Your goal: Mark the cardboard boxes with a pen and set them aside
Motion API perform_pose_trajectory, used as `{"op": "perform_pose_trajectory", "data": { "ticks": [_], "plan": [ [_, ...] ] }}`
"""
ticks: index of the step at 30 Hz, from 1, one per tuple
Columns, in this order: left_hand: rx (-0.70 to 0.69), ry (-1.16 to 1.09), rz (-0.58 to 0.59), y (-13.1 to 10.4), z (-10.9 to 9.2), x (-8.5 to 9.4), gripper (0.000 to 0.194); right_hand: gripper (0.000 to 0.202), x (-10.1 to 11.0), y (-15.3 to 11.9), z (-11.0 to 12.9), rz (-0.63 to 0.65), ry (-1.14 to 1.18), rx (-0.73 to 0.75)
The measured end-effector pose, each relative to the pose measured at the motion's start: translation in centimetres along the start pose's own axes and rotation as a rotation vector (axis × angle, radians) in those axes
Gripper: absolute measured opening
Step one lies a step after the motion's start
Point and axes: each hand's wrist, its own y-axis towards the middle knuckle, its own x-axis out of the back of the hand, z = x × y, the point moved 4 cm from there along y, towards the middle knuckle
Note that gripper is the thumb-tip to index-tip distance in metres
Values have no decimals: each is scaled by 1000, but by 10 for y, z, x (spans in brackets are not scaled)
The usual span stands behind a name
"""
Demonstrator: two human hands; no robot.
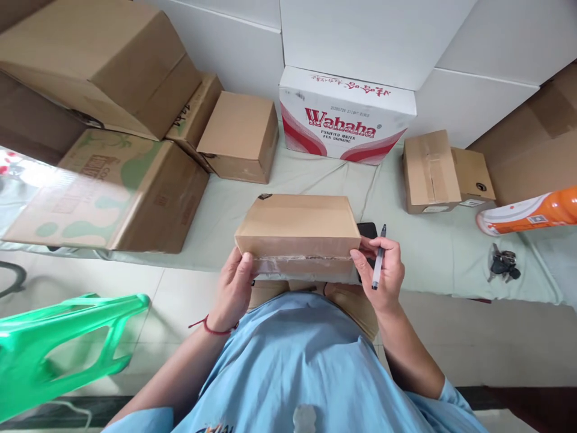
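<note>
A small brown cardboard box [300, 218] is in front of me at the table's near edge, with a taped seam along the side facing me. My left hand [235, 282] is closed on its near left corner, thumb on the taped side. At the near right corner my right hand [383, 270] grips the box between thumb and fingers. That same hand also has a pen [379, 257] with a dark end and a clear barrel, slanting across its fingers. A dark flat object like a phone [367, 230] lies partly hidden behind the box and right hand.
On the pale green tablecloth [315, 177], a white-and-red Wahaha carton [342, 123] stands against the wall. Several cardboard boxes [241, 135] stack up at left. Two small boxes [430, 171], an orange bottle [532, 211] and keys [503, 263] are at right. A green stool [67, 331] stands lower left.
</note>
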Motion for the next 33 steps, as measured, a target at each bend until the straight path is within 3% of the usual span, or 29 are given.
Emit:
{"op": "perform_pose_trajectory", "data": {
  "ticks": [3,6,9,13,16,20,24,27,30,33],
  "plan": [
    [197,-237,-85,0,-8,2,84,29,-1,-12,6,46,-27,83],
    [340,-252,-93,8,-14,5,94,25,-3,-26,11,108,-63,157],
    [375,-256,-164,19,-23,11,77,23,-8,-38,13,177,-4,146],
    [355,-299,-258,25,-34,14,49,23,-5,-41,5,235,119,15],
    [251,-271,-196,29,-41,19,49,22,20,-25,-17,175,-81,-57],
    [135,-192,-156,38,-43,40,48,26,78,3,-71,194,-692,-227],
    [93,-77,-34,56,-46,53,42,42,126,18,-120,285,-956,-490],
    [91,46,130,74,-55,44,51,69,139,21,-130,215,-941,-510],
    [46,141,339,97,-65,21,64,77,130,12,-121,122,-915,-465],
    [2,192,505,124,-65,-8,71,67,94,-11,-106,201,-918,-349]
  ]
}}
